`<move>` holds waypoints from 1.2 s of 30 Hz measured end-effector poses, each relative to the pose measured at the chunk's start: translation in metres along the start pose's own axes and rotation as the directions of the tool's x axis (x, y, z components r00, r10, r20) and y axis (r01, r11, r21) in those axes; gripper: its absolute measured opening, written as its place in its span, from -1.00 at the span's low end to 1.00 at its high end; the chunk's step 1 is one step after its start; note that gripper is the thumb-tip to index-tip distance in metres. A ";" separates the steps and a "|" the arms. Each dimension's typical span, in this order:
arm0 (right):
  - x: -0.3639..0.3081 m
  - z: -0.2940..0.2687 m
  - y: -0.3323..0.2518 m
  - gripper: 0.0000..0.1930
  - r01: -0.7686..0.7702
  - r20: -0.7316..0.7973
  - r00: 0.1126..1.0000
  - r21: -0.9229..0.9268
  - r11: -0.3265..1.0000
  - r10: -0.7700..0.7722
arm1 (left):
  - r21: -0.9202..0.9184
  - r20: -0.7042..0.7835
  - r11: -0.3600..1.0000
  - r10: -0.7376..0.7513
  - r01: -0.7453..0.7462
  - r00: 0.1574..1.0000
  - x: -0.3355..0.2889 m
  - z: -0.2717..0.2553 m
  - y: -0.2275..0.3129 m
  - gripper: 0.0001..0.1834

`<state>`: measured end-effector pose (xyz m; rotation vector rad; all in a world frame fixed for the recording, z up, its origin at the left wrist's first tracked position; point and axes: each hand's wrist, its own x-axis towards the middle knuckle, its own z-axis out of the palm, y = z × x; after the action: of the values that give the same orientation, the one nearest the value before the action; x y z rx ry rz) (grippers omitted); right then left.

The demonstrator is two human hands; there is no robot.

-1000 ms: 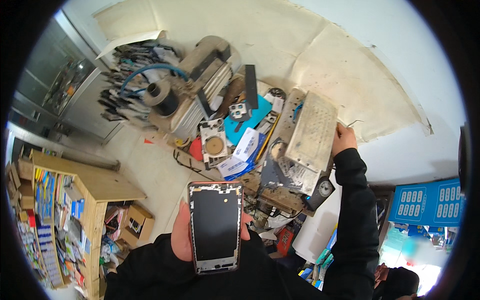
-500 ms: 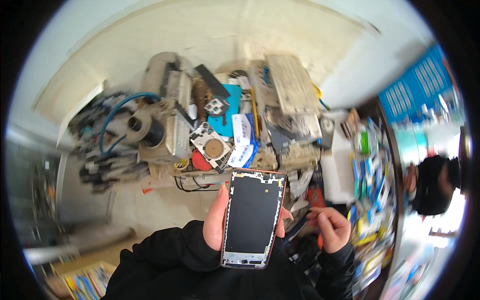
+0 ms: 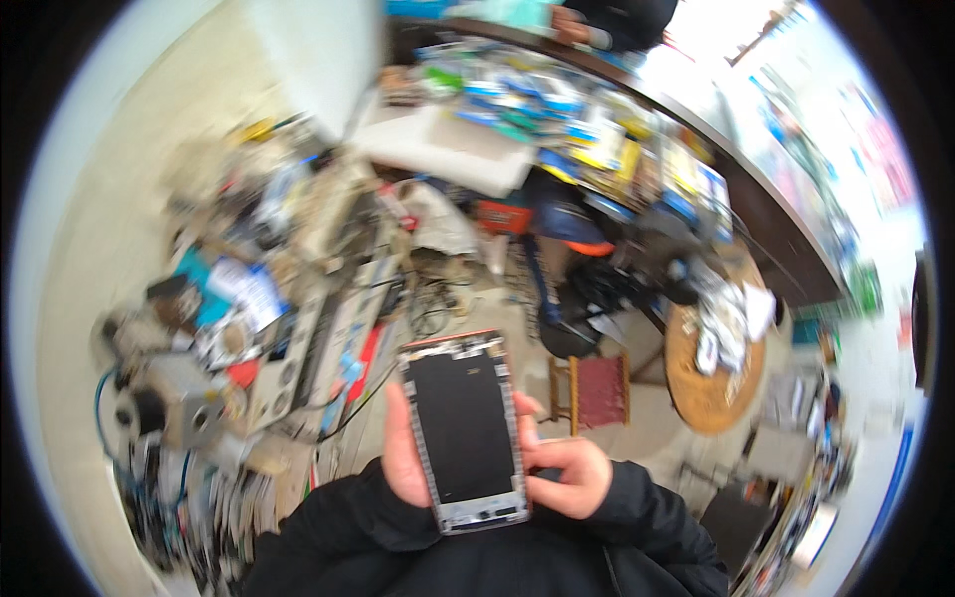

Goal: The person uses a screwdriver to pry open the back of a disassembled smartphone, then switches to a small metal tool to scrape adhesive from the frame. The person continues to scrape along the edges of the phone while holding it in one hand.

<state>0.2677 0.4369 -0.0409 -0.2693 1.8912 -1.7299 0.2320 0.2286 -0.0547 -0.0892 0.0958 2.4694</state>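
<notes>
A smartphone frame with its screen off is held upright in front of my chest. It has a flat black inner panel, whitish strips round the rim, a reddish outer edge and a pale silver band at the bottom. My left hand is closed round it from the left, its fingertips showing past the right edge. My right hand is closed too, thumb and fingers pressed against the lower right edge of the frame. Whether anything small sits between those fingers is hidden.
At left stands a cluttered workbench with a grey machine and a blue packet. A wooden stool with a dark red seat is ahead. To its right is a round wooden table. A long counter piled with packages runs behind; a person is beyond.
My view has swung to the right, so the workbench now lies at left and the stool and round table show. My right hand has come in to the phone frame's edge.
</notes>
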 end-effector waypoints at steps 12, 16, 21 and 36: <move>-0.303 -0.034 0.093 -0.84 -0.013 -0.560 0.798 0.354 0.935 0.223 | 0.448 -0.025 0.815 -0.400 0.368 0.916 0.106 0.009 -0.235 -0.02; -0.445 -0.031 0.144 -0.87 0.233 -0.721 0.526 0.633 0.738 0.452 | 0.445 0.069 0.832 -0.400 0.331 0.914 0.123 0.008 -0.361 0.01; -0.583 -0.033 0.193 -0.87 0.370 -0.892 0.061 0.436 0.820 0.447 | 0.539 -0.134 0.517 -0.726 0.664 0.674 0.101 0.020 -0.543 0.10; -0.817 -0.188 0.320 -0.62 0.676 -0.786 -0.123 0.380 0.631 0.606 | 0.366 -0.121 0.081 -0.984 0.927 0.134 0.195 -0.017 -0.970 0.20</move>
<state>0.9136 1.0536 -0.1322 2.2019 1.1917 -2.9795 0.6836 1.1058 -0.1343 0.1760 0.3117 0.9873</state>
